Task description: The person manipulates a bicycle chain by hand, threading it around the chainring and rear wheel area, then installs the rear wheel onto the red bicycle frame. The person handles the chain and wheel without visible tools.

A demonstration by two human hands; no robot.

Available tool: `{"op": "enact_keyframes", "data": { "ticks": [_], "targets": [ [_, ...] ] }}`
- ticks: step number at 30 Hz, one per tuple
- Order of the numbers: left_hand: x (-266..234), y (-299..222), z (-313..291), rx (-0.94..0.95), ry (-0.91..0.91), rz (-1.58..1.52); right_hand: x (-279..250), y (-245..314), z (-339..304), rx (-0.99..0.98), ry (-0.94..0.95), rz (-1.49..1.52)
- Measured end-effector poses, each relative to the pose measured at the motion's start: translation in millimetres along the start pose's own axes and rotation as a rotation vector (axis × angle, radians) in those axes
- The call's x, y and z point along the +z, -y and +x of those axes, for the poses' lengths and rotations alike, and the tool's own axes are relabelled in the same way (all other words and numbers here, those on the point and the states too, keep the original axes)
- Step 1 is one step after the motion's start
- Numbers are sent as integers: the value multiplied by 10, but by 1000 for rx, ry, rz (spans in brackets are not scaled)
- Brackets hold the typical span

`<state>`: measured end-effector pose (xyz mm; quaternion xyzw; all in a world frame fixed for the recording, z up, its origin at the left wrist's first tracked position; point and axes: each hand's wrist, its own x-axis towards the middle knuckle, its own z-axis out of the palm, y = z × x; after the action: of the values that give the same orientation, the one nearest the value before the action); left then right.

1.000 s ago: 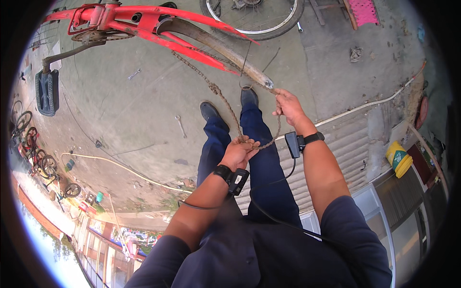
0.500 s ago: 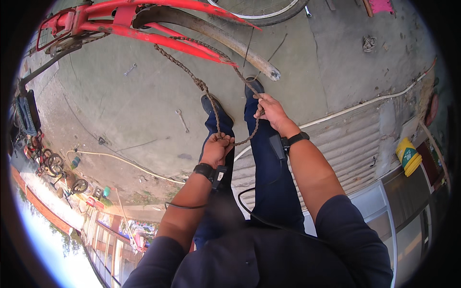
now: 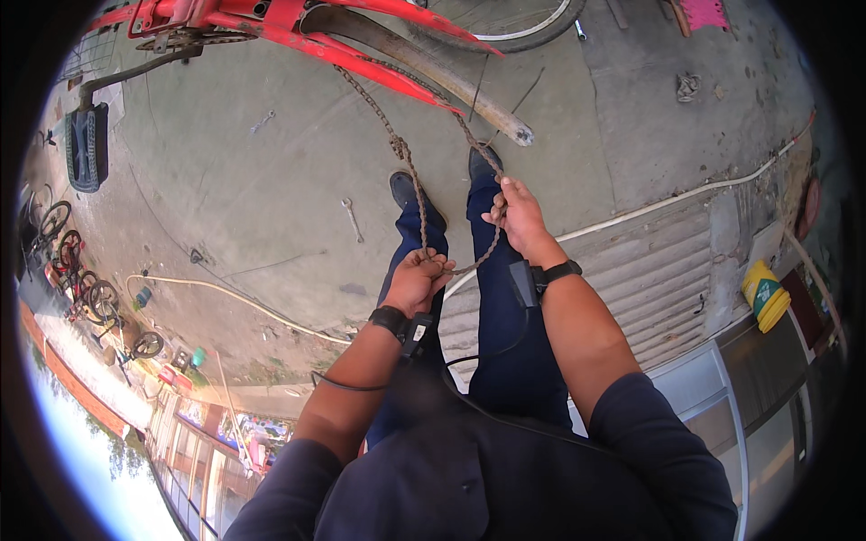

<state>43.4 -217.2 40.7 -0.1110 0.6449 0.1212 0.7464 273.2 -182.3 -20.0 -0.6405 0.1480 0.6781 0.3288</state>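
A rusty bicycle chain (image 3: 415, 176) hangs in a loop from the red bicycle frame (image 3: 361, 61) at the top. My left hand (image 3: 419, 281) is closed on the bottom of the loop, fingertips pinching the links. Higher and to the right, my right hand (image 3: 517, 216) grips the chain's other run. Between both hands the chain sags in a short curve over my dark trousers. A clump or tangle of links shows on the left run. Beside the frame, a worn mudguard (image 3: 451, 77) slopes down to the right.
Two wrenches, one nearer (image 3: 353, 220) and one farther (image 3: 262, 122), lie on the concrete floor to the left. A pedal (image 3: 86, 149) hangs at far left. A bicycle wheel (image 3: 532, 34) lies at the top. Right, a pale hose (image 3: 667, 199) crosses beside a yellow bucket (image 3: 767, 296).
The red frame and its chain have shifted rightward in view, and the crank and pedal have swung into fuller sight. Both hands keep hold of the chain, slightly farther right.
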Motion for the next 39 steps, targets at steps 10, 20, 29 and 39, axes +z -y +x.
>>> {"op": "enact_keyframes", "data": {
  "ticks": [10,20,29,39],
  "targets": [
    [-45,138,-248,-53,-13,2,65,-97,-307,86,180,147],
    [-397,-58,-692,33,-31,53,370,-497,-739,276,335,20],
    [-132,-97,-1127,29,166,-15,623,-113,-1155,357,261,-244],
    [-105,-76,-1217,49,252,-22,396,-114,-1890,386,389,269]
  ]
}}
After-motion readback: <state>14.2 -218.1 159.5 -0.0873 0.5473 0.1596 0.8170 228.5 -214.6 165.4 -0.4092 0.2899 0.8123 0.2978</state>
